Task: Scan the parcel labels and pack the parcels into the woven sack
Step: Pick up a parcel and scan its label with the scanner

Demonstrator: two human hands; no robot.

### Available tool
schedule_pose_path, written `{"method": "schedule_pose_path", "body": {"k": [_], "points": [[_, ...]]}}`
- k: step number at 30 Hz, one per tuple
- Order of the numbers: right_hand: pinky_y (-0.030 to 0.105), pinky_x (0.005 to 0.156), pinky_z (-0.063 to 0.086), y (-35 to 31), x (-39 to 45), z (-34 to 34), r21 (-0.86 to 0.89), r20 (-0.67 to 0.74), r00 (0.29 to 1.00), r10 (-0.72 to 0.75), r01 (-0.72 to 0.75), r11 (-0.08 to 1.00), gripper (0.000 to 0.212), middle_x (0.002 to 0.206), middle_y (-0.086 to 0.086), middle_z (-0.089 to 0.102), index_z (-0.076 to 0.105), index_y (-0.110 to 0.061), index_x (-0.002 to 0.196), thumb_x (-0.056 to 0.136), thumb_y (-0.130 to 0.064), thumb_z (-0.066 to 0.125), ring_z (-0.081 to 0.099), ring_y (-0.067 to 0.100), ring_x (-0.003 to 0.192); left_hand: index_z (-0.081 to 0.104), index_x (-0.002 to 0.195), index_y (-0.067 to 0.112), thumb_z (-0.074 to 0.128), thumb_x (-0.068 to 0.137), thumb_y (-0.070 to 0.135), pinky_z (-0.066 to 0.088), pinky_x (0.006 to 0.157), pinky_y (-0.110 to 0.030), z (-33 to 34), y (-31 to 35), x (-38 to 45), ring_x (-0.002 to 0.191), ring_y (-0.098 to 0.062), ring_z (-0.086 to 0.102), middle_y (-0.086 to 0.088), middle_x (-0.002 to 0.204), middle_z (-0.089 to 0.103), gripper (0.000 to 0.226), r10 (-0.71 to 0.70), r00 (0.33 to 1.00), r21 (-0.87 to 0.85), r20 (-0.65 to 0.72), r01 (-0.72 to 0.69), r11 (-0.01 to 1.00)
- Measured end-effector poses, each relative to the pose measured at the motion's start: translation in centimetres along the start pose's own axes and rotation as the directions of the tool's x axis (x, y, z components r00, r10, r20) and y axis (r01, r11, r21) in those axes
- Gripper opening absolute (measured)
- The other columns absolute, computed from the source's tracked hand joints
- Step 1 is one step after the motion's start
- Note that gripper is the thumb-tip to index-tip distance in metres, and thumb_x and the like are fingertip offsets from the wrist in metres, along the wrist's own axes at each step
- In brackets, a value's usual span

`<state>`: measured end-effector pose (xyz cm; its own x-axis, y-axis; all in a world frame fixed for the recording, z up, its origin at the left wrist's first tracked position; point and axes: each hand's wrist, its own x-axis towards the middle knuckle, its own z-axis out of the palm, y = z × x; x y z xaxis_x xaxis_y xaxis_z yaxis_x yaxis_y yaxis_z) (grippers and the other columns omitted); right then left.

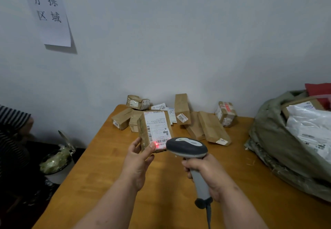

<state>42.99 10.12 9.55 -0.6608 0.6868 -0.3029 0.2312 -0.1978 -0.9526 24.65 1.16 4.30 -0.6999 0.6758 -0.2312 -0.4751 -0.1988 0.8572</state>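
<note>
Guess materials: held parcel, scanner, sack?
Held parcel: brown cardboard under glossy clear tape, white paper label. Scanner: matte grey plastic, moulded look, lighter handle. Sack: dull green woven plastic, probably polypropylene; frayed edges show.

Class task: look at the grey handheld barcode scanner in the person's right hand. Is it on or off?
On. The grey handheld barcode scanner casts a red light spot on the brown cardboard parcel's white label, beside the left hand's thumb.

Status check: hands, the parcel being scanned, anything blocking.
Left hand holds parcel, label up. Right hand aims scanner; red dot on barcode. Woven sack open at right, path unobstructed.
</note>
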Motion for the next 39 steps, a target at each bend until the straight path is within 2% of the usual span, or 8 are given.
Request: {"method": "schedule_pose_path", "body": {"k": [5, 13, 18, 24, 29, 31, 35, 39], "points": [[0.027, 0.067, 0.051, -0.1, -1.8, -2.3, -0.002, -0.100, 0.995, -0.015, 0.015, 1.000, 0.033, 0.072, -0.003, 0.069, 0.072, -0.019, 0.101, 0.069, -0.022, 0.074, 0.060, 0.012, 0.069, 0.046, 0.139, 0.025, 0.083, 0.064, 0.018, 0.050, 0.089, -0.035, 2.6, -1.3, -0.7, 0.114, -0.021, 0.063, -0.003, 0.126, 0.067, 0.084, -0.024, 0.996, 0.049, 0.091, 0.019, 0.999], [0.041, 0.090, 0.053, 0.5, -4.3, -10.1, 0.074, -0.397, 0.918, -0.014, 0.047, 0.996, 0.025, 0.087, 0.000, 0.074, 0.072, -0.023, 0.100, 0.076, -0.022, 0.079, 0.065, 0.015, 0.078, 0.045, 0.140, 0.024, 0.081, 0.065, 0.021, 0.050, 0.088, -0.033, 11.3, -3.9, -1.9, 0.114, -0.020, 0.063, -0.002, 0.131, 0.063, 0.084, -0.054, 0.968, 0.144, 0.244, 0.019, 0.989], [0.035, 0.082, 0.053, 0.8, -6.5, -17.9, 0.080, -0.495, 0.869, -0.027, 0.077, 0.994, 0.027, 0.094, 0.000, 0.075, 0.071, -0.026, 0.105, 0.080, -0.021, 0.080, 0.066, 0.015, 0.081, 0.045, 0.143, 0.025, 0.083, 0.060, 0.028, 0.052, 0.086, -0.031, 20.8, -6.8, -2.3, 0.113, -0.018, 0.064, 0.002, 0.128, 0.065, 0.091, -0.060, 0.940, 0.173, 0.336, 0.001, 0.985], [0.031, 0.071, 0.049, -0.3, -8.7, -30.2, 0.093, -0.679, 0.732, -0.052, 0.157, 0.983, 0.026, 0.093, 0.000, 0.072, 0.067, -0.026, 0.103, 0.080, -0.022, 0.079, 0.065, 0.016, 0.085, 0.044, 0.143, 0.029, 0.088, 0.055, 0.037, 0.054, 0.097, -0.040, 33.3, -11.2, -4.7, 0.117, -0.020, 0.064, 0.004, 0.130, 0.064, 0.098, -0.051, 0.889, 0.216, 0.456, -0.055, 0.975], [0.044, 0.084, 0.056, -0.3, -10.1, -38.1, 0.105, -0.770, 0.638, -0.025, 0.165, 0.981, 0.025, 0.091, 0.004, 0.071, 0.066, -0.021, 0.106, 0.084, -0.023, 0.076, 0.066, 0.024, 0.091, 0.045, 0.141, 0.040, 0.086, 0.046, 0.052, 0.050, 0.103, -0.047, 41.1, -12.9, -7.2, 0.125, -0.016, 0.056, 0.011, 0.135, 0.058, 0.104, 0.001, 0.864, 0.272, 0.503, -0.159, 0.949], [0.042, 0.076, 0.057, 0.0, -10.8, -40.4, 0.122, -0.798, 0.603, -0.008, 0.174, 0.977, 0.019, 0.086, 0.004, 0.072, 0.067, -0.020, 0.099, 0.083, -0.023, 0.077, 0.067, 0.024, 0.087, 0.044, 0.141, 0.042, 0.083, 0.052, 0.049, 0.052, 0.099, -0.042, 43.5, -13.3, -7.9, 0.121, -0.010, 0.057, 0.017, 0.130, 0.060, 0.097, 0.048, 0.856, 0.292, 0.515, -0.228, 0.929], [0.029, 0.064, 0.043, 0.6, -12.0, -43.6, 0.154, -0.862, 0.507, 0.008, 0.246, 0.957, 0.022, 0.087, 0.002, 0.069, 0.058, -0.029, 0.086, 0.083, -0.020, 0.077, 0.064, 0.017, 0.085, 0.044, 0.137, 0.046, 0.082, 0.064, 0.046, 0.044, 0.065, -0.008, 47.8, -13.9, -9.1, 0.105, 0.007, 0.056, 0.032, 0.112, 0.056, 0.083, 0.126, 0.806, 0.353, 0.578, -0.386, 0.852], [0.032, 0.071, 0.047, 1.6, -13.4, -45.7, 0.187, -0.901, 0.432, 0.047, 0.287, 0.940, 0.023, 0.089, 0.003, 0.066, 0.056, -0.028, 0.082, 0.085, -0.018, 0.077, 0.059, 0.015, 0.079, 0.043, 0.132, 0.050, 0.086, 0.073, 0.034, 0.045, 0.056, -0.003, 51.0, -15.6, -9.8, 0.092, 0.024, 0.056, 0.032, 0.110, 0.054, 0.075, 0.127, 0.736, 0.366, 0.665, -0.469, 0.803]]}}
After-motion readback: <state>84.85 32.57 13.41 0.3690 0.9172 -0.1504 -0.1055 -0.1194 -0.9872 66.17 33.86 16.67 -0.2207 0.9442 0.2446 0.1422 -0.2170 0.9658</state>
